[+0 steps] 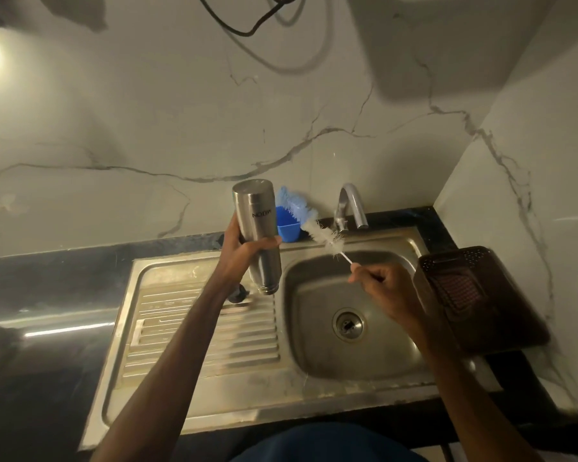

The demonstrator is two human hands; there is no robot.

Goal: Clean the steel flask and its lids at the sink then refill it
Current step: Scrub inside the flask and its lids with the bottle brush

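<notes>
Left hand [244, 248] grips flask [257, 235] upside down, frame centre; right hand [381, 285] pinches bottle brush [321, 233] handle over sink [314, 388].

I see the sink basin [314, 361] open down to its drain [347, 325]. The tap [351, 208] overhangs the back rim, with a blue cup [286, 228] just left of it. The brush [321, 233] slants across that back corner. A dark perforated box [474, 301] crowds the right rim. The upended flask [257, 235] hangs over the drainboard [187, 335] edge, near a small dark piece [237, 293], possibly a lid. The ribs nearer me lie free.
</notes>
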